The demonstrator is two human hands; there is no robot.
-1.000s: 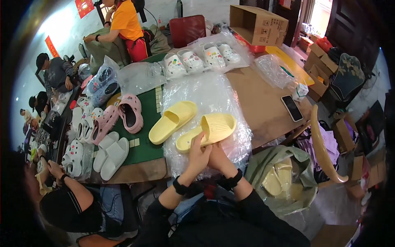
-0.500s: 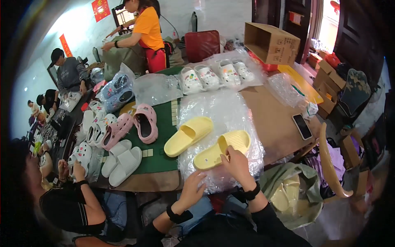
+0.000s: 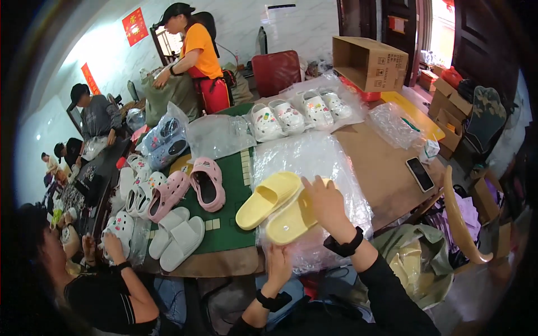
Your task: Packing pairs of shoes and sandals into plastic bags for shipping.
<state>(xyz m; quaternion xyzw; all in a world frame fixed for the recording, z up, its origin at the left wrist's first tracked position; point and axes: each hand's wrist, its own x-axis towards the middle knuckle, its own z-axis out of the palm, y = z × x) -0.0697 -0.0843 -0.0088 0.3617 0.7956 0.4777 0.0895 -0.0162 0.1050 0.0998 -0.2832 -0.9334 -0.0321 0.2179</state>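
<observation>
Two yellow slide slippers lie side by side on a stack of clear plastic bags (image 3: pixel 350 210): a left slide (image 3: pixel 269 200) and a right slide (image 3: pixel 294 221). My right hand (image 3: pixel 328 207) reaches over the right slide and grips it near its far end, covering much of its strap. Below that slide's near end, my left hand (image 3: pixel 278 266) is raised at the near edge of the bags, its fingers drawn together. Whether a bag edge is between them is hard to make out.
Grey slides (image 3: pixel 178 238), pink clogs (image 3: pixel 208 185) and white clogs (image 3: pixel 318 109) surround the bags. A phone (image 3: pixel 420 173) lies on the right. A sack of yellow slides (image 3: pixel 414 263) stands beside the table. A co-worker (image 3: pixel 106 269) sits on the left; others work farther back.
My right hand has moved over the right slide, which now lies closer against the left one. My left hand has drawn its spread fingers together at the bags' near edge. The view has shifted slightly.
</observation>
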